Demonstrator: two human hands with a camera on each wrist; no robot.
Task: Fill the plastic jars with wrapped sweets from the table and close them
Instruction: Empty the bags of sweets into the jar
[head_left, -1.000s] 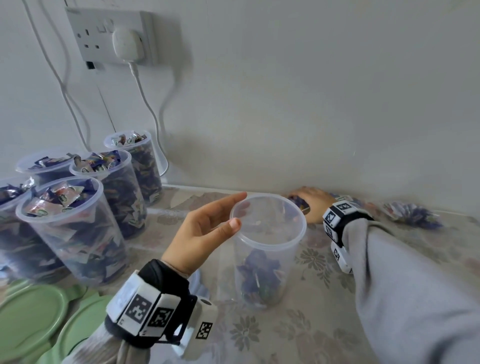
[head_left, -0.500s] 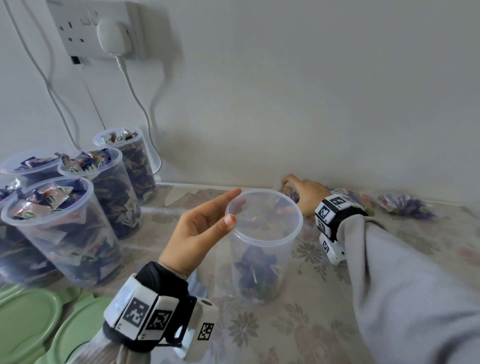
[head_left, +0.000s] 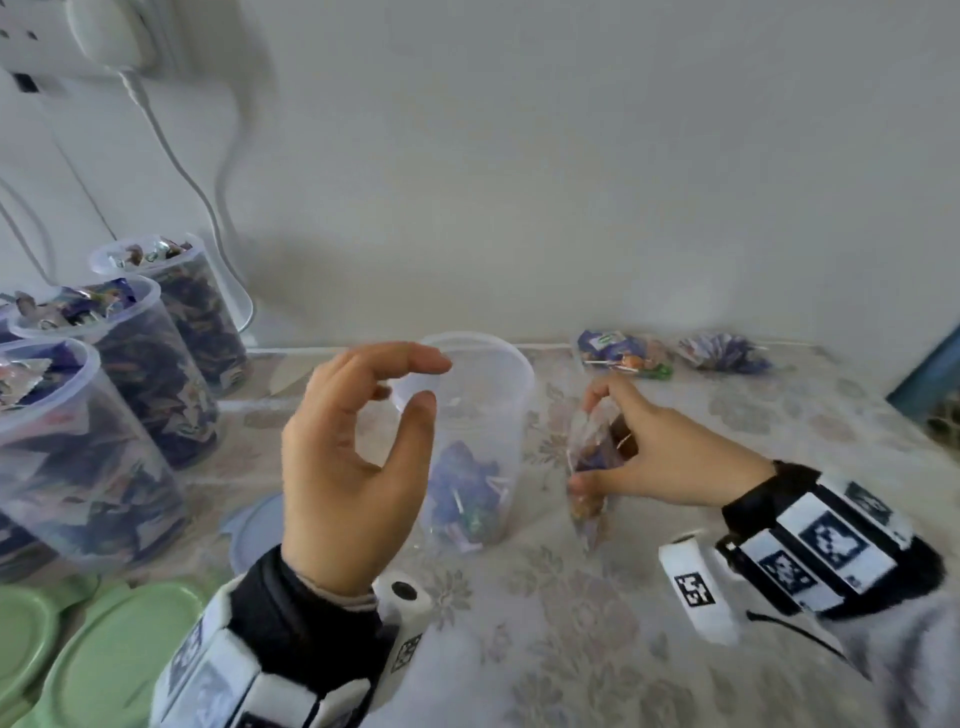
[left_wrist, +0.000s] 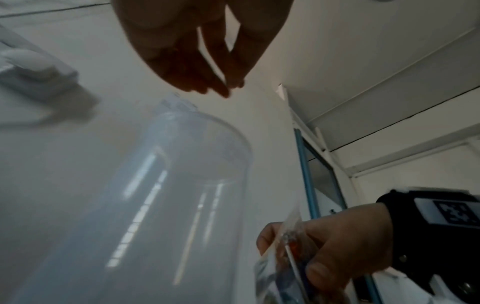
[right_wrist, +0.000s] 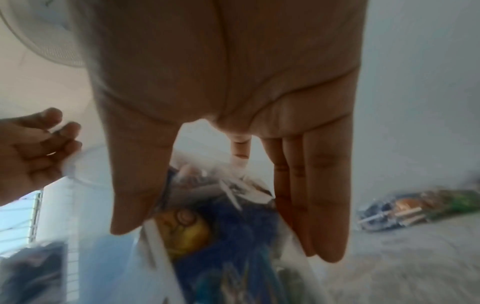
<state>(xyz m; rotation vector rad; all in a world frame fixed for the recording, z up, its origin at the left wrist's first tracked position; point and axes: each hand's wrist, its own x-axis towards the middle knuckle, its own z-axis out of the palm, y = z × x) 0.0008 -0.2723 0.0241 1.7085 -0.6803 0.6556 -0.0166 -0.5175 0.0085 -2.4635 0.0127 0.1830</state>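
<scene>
- Head view is showing your right hand (head_left: 670, 457) pinching a clear plastic packet of blue-wrapped sweets (head_left: 592, 467), thumb under its lower part and fingertips on its upper edge, so the packet is hanging with its long axis close to upright.
- The right wrist view is confirming this: the thumb and the straight fingers (right_wrist: 311, 185) are sitting on opposite faces of the packet (right_wrist: 221, 236), with the blue and yellow wrappers showing between them.
- The tall clear plastic jar (head_left: 472, 447) is standing upright just beside the packet, on the thumb side of your right fingers, its open mouth a little above them and only a few wrapped sweets lying at its bottom.
- Your left hand (head_left: 353, 457) is hovering at the jar's near rim with fingers loosely curved and thumb apart from them, gripping nothing; whether a fingertip is brushing the rim cannot be told.
- Judging from this, your right hand is the one nearer the load, and the coming move is turning on lifting the packet above the rim and across toward your left fingers.
- Further packets (head_left: 623, 353) are lying beyond your right fingertips, against the wall.
- Four filled jars (head_left: 150, 358) are standing past the back of your left hand, and green round lids (head_left: 109, 649) are lying below that wrist.
</scene>
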